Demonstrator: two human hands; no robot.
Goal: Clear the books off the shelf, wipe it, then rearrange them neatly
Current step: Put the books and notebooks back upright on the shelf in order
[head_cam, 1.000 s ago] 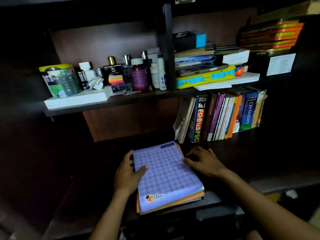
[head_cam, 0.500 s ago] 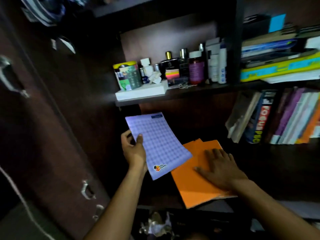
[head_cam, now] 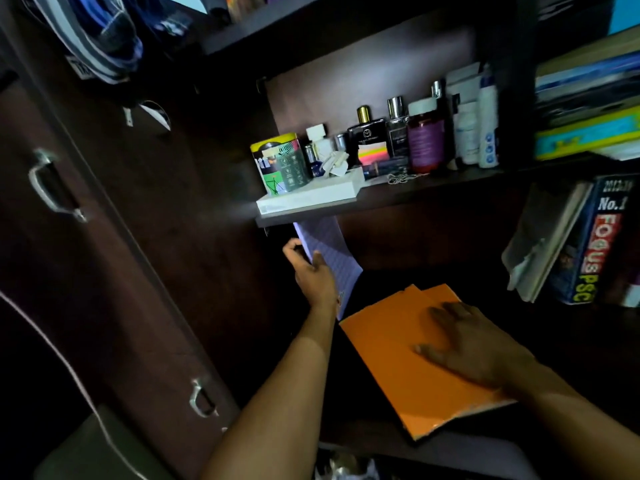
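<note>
two hands (head_cam: 313, 275), two orange books (head_cam: 408, 362)

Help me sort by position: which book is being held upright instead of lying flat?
The purple checked book, gripped on edge by the left hand under the toiletries shelf. The orange books lie flat under the right hand.

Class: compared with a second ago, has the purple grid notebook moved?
Yes. The left hand has lifted the purple grid notebook off the orange books and stood it upright under the upper shelf.
</note>
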